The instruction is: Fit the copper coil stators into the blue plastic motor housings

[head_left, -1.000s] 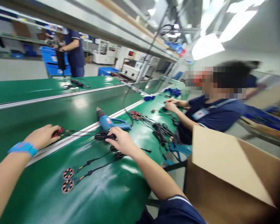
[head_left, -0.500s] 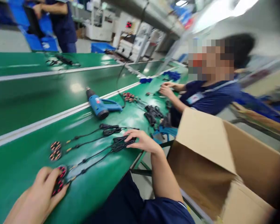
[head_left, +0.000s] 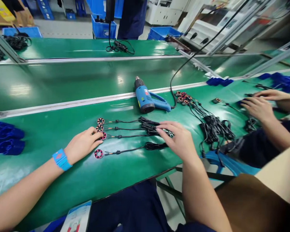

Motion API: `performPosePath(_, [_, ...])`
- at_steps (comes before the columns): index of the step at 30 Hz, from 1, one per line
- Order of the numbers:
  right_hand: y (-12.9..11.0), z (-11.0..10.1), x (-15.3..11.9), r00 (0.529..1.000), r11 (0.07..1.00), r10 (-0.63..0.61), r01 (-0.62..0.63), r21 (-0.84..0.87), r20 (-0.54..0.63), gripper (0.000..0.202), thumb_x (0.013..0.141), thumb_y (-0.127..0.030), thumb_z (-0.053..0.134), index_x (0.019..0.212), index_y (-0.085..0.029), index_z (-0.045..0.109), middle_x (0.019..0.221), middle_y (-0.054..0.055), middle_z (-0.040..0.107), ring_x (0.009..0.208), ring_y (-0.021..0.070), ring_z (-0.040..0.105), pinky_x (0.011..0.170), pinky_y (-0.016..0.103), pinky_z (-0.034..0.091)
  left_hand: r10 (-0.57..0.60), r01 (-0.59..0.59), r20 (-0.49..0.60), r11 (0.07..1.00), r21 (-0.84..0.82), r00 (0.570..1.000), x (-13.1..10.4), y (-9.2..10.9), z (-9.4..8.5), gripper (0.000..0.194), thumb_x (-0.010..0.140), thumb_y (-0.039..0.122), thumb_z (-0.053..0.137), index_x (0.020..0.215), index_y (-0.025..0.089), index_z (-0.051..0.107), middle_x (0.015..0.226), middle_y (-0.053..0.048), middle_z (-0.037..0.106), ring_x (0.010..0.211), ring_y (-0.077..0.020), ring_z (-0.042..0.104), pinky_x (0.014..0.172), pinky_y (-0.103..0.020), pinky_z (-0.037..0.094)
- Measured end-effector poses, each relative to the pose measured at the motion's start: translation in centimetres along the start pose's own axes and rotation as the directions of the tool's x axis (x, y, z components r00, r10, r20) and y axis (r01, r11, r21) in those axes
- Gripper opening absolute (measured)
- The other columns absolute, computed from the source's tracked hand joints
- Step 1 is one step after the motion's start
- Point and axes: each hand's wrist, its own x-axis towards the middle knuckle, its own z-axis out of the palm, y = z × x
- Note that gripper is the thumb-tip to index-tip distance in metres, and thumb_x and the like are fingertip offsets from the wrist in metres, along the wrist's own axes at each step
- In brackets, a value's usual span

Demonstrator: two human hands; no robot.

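Observation:
Several small motor stators, ring-shaped with wound coils, lie in a column on the green bench, each with a black cable running right to a folded bundle. My left hand (head_left: 83, 145), with a blue wristband (head_left: 62, 159), pinches the third stator (head_left: 103, 135) from the top at its edge. Just above it are a second stator (head_left: 99, 128) and the topmost stator (head_left: 101, 121). Apart below sits the lowest stator (head_left: 98, 154). My right hand (head_left: 180, 138) has its thumb and fingers closed on a cable bundle (head_left: 168, 132), partly hidden. Another cable bundle (head_left: 156, 146) passes beneath that hand.
A blue heat gun (head_left: 145, 98) lies behind the cables. Stators with cables (head_left: 212, 127) are piled to the right, near a co-worker's hands (head_left: 261, 106). Blue parts (head_left: 7, 138) lie at left. A cardboard box (head_left: 251, 199) stands at lower right.
The view has swung left and levelled. The two near stators, earlier together under my left hand, are now apart; one lies alone lower down, the other is beside the far pair.

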Motion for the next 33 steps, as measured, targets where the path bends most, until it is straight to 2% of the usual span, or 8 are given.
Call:
performPosePath(3, [-5.8,3.1,2.5,0.978,0.966,-0.132,0.091,0.242,0.159,0.018,0.101,-0.035,0.058,0.109,-0.028,0.071,0.109,0.005,0.070,0.105,0.0256,0.066,0.096,0.042,0.052,0.040,-0.039,-0.072,0.999,0.010,0.997,0.6,-0.4,0.9,0.026,0.102,0.043,0.051,0.111,0.023,0.065,0.112,-0.009,0.060,0.096,-0.0267,0.062,0.084,-0.041,0.055])
performPosePath(7, [-10.1,9.0,4.8,0.858,0.911,-0.279,0.094,0.402,0.431,0.022,0.102,-0.029,0.057,0.121,-0.021,0.066,0.120,0.008,0.068,0.108,0.0239,0.065,0.096,0.037,0.050,0.096,-0.099,-0.155,0.995,-0.016,0.983,0.4,-0.5,1.8,0.022,0.101,0.040,0.055,0.103,0.021,0.063,0.114,-0.010,0.063,0.100,-0.0278,0.061,0.086,-0.043,0.052])
performPosePath(10, [-10.1,11.7,5.4,0.810,0.897,-0.229,-0.040,0.440,0.541,0.018,0.105,-0.026,0.050,0.109,-0.019,0.067,0.105,0.005,0.071,0.089,0.0187,0.068,0.084,0.031,0.048,0.134,-0.165,-0.255,0.981,-0.104,0.958,-0.1,-0.5,1.9,0.015,0.101,0.034,0.057,0.104,0.020,0.061,0.118,-0.008,0.065,0.104,-0.0246,0.063,0.091,-0.040,0.051])
performPosePath(14, [-9.0,12.4,5.4,0.724,0.798,-0.185,-0.285,0.532,0.665,0.032,0.107,-0.035,0.045,0.090,-0.018,0.067,0.083,-0.001,0.067,0.059,0.0101,0.056,0.065,0.024,0.041,0.090,-0.172,-0.378,0.967,-0.187,0.921,-0.3,-0.6,1.7,0.014,0.098,0.028,0.063,0.107,0.020,0.057,0.116,-0.007,0.068,0.107,-0.0222,0.064,0.093,-0.037,0.051])
performPosePath(19, [-8.5,12.8,5.2,0.687,0.461,-0.128,-0.597,0.656,0.715,0.033,0.096,-0.049,0.058,0.090,-0.018,0.067,0.089,0.001,0.066,0.057,0.0085,0.045,0.055,0.022,0.032,0.087,-0.211,-0.420,0.942,-0.260,0.904,-0.2,-0.4,1.6,0.023,0.096,0.027,0.067,0.111,0.020,0.052,0.114,-0.007,0.070,0.108,-0.0215,0.067,0.093,-0.037,0.053])
performPosePath(23, [-8.4,13.3,5.0,0.606,0.273,-0.093,-0.747,0.606,0.790,0.030,0.089,-0.046,0.067,0.089,-0.017,0.067,0.090,0.004,0.067,0.069,0.0116,0.059,0.053,0.020,0.032,0.073,-0.205,-0.415,0.937,-0.284,0.907,-0.3,0.0,1.5,0.028,0.096,0.030,0.068,0.114,0.020,0.051,0.113,-0.007,0.070,0.106,-0.0210,0.067,0.091,-0.037,0.054])
performPosePath(28, [-7.8,13.1,5.0,0.635,0.423,-0.116,-0.664,0.616,0.764,0.027,0.094,-0.031,0.055,0.111,-0.016,0.069,0.082,0.003,0.070,0.073,0.0136,0.065,0.057,0.021,0.040,0.048,-0.140,-0.361,0.962,-0.233,0.931,-0.2,-0.3,1.7,0.029,0.098,0.038,0.064,0.115,0.019,0.051,0.105,-0.007,0.069,0.094,-0.0231,0.068,0.082,-0.038,0.054])
performPosePath(33, [-7.7,10.6,5.3,0.761,0.698,-0.182,-0.346,0.627,0.623,0.037,0.098,-0.023,0.052,0.133,-0.021,0.060,0.122,0.004,0.069,0.113,0.0198,0.065,0.101,0.037,0.049,0.018,-0.076,-0.284,0.977,-0.197,0.959,0.2,-1.1,1.3,0.035,0.097,0.042,0.065,0.116,0.016,0.051,0.110,-0.010,0.065,0.101,-0.0262,0.064,0.087,-0.039,0.053])
